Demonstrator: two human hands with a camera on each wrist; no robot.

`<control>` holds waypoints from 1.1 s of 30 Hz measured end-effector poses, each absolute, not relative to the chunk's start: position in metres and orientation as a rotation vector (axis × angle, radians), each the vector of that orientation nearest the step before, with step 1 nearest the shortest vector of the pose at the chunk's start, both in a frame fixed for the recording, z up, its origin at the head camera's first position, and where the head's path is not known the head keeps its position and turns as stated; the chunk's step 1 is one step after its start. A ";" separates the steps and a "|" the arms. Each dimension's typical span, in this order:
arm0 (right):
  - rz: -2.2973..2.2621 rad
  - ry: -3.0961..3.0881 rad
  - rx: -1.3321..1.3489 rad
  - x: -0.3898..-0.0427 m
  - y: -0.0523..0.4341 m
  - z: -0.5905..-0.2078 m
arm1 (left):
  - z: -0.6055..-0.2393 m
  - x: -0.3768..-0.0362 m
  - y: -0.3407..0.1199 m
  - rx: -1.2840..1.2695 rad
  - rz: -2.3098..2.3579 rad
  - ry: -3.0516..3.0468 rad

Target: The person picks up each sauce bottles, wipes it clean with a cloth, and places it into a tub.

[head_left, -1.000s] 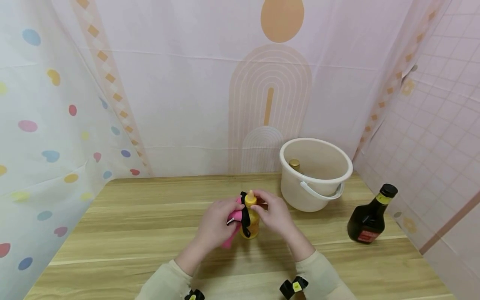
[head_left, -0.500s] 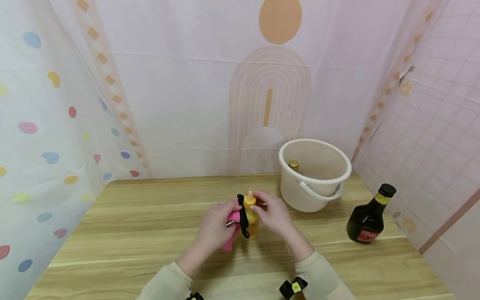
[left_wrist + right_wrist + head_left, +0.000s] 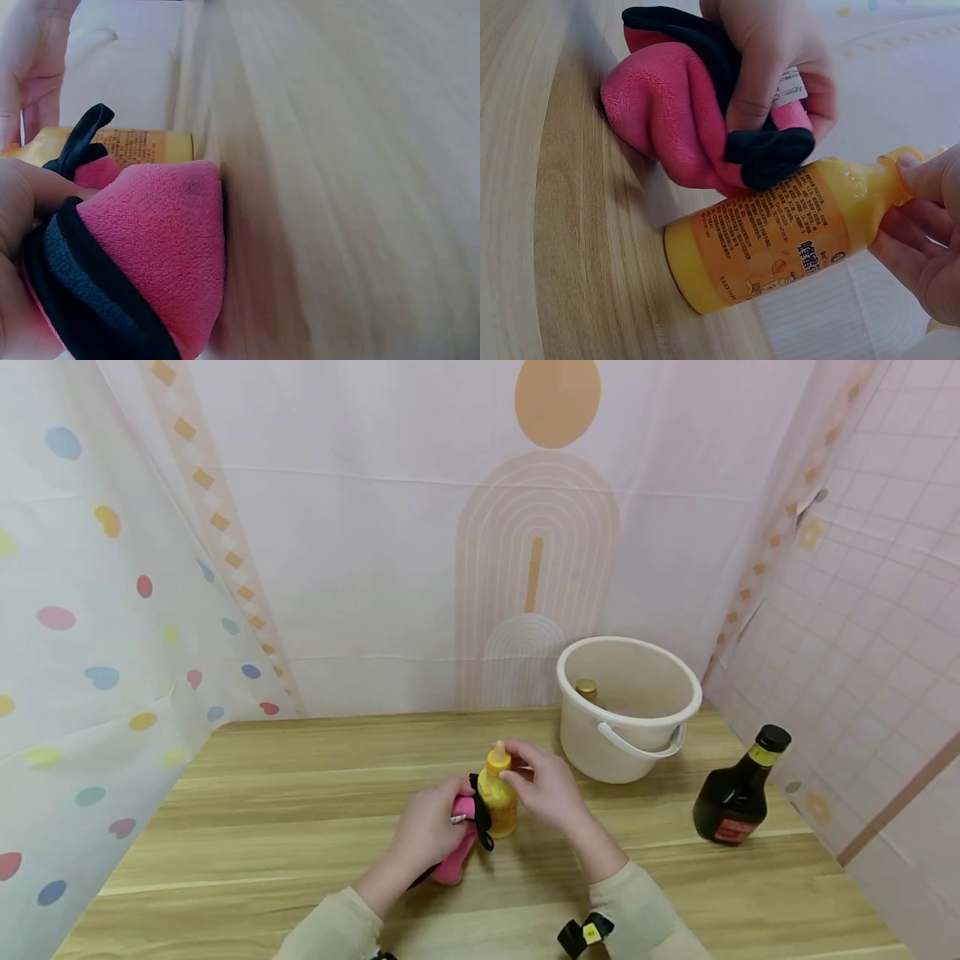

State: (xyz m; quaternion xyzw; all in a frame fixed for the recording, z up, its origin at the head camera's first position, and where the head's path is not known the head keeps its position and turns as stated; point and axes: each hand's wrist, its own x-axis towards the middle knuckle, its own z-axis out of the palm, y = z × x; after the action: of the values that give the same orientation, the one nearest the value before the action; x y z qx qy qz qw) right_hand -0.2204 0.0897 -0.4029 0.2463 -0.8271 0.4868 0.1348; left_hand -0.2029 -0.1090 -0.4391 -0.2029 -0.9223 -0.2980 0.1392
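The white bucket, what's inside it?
Inside the white bucket one gold-coloured cap shows above the rim. The near wall hides whatever it belongs to and the bucket's bottom.

Cloth (image 3: 667,120): pink fleece w/ black trim, fuzzy, matt. Pressed against it, yellow bottle (image 3: 780,232): smooth plastic, slight sheen, printed label. Table (image 3: 300,827) under bottle: light wood-grain, smooth, semi-matt. Right of bottle, bucket (image 3: 637,752): cream plastic, matt; further right, dark bottle (image 3: 738,797): glossy. Backdrop behind: thin printed sheeting.
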 end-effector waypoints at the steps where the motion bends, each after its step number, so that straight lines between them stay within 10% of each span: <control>1: 1.412 -2.395 0.716 -0.220 0.090 -0.403 | -0.440 -0.203 -0.109 -0.587 -0.856 -2.679; 33: 1.403 -2.397 0.741 -0.222 0.090 -0.403 | -0.402 -0.211 -0.117 -0.629 -0.894 -2.783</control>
State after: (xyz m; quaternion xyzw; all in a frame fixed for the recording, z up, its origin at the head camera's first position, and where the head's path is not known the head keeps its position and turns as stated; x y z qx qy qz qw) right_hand -0.2222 0.0905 -0.4027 0.2555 -0.8265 0.4837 0.1331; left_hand -0.2111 -0.1174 -0.4022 -0.2097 -0.9282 -0.2980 0.0757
